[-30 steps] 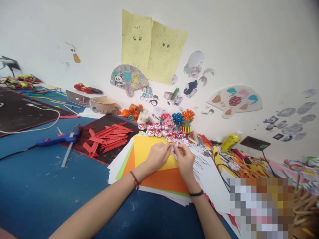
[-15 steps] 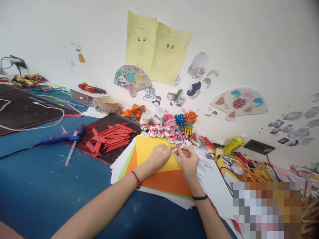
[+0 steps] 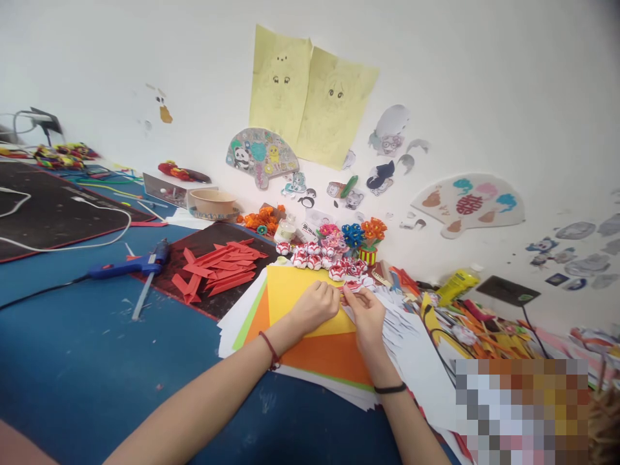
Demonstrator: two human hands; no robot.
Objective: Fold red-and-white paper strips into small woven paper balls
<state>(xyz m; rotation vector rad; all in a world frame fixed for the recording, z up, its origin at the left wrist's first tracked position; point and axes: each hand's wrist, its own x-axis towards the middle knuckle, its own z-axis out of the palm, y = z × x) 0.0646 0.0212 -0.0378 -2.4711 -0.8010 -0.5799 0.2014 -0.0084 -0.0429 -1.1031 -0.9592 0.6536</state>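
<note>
My left hand (image 3: 317, 306) and my right hand (image 3: 364, 312) meet above the far part of a yellow sheet (image 3: 285, 290). Between their pinched fingertips is a small red and white paper strip (image 3: 347, 287), mostly covered by the fingers. An orange sheet (image 3: 329, 358) lies under the yellow one, on a stack of white and green paper. Just beyond my hands sit several red and white folded paper pieces (image 3: 314, 258). Red folded strips (image 3: 223, 265) are piled on a dark mat to the left.
A blue glue gun (image 3: 140, 263) lies left of the red strips, its cord running left. Behind stand a bowl (image 3: 213, 203) and paper flowers (image 3: 352, 236). Cut white strips (image 3: 402, 323), a yellow bottle (image 3: 458, 285) and heaped coloured scraps (image 3: 498, 329) are on the right.
My hands have drawn closer together, and less of the red and white strip shows between them. The whole view has shifted slightly.
</note>
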